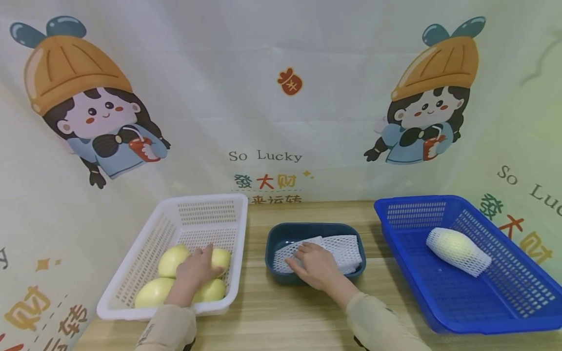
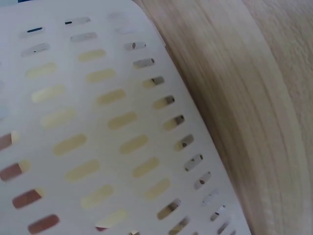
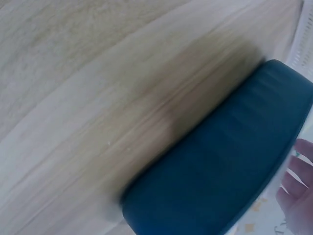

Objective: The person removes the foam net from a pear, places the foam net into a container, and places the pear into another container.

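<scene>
Head view: left hand (image 1: 196, 269) fingers curl over a pear (image 1: 218, 258) (white basket (image 1: 131, 273)); right hand (image 1: 313, 265) fingers pinch foam netting (image 1: 342, 248)

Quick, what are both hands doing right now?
Left hand: fingers curled over a yellow-green fruit in the white basket.
Right hand: grips the white foam nets in the dark tray.

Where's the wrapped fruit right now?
Head view, right side: the foam-netted fruit lies alone in the blue basket, right of the dark tray.
</scene>
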Available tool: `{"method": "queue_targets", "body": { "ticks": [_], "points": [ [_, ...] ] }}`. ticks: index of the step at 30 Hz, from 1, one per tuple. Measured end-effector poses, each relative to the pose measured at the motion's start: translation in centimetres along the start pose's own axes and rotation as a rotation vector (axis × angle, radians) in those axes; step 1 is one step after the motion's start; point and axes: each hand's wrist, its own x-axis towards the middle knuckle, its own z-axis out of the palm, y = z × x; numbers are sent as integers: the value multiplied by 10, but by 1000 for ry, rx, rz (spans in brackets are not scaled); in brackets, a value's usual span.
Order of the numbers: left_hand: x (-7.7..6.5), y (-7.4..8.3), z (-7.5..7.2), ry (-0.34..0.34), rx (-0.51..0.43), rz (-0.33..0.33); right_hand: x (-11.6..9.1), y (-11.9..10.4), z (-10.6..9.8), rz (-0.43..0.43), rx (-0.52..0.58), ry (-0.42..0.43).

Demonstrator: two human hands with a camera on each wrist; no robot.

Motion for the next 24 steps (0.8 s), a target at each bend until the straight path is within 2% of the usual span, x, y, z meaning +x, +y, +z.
{"method": "queue_targets", "body": {
  "ticks": [5,12,18,24],
  "points": [
    [0,-2,1,-1,-5,-2,-3,-2,-17,-14,12,106],
    [-1,-2,-1,9,13,7,-10,-5,-46,-48,26,356],
    [-4,1,-3,51,19,15,-23,-4,-73,-53,5,437],
    [-10,7,-6,146,20,45,-38,7,-102,-55,-29,534]
  ]
}}
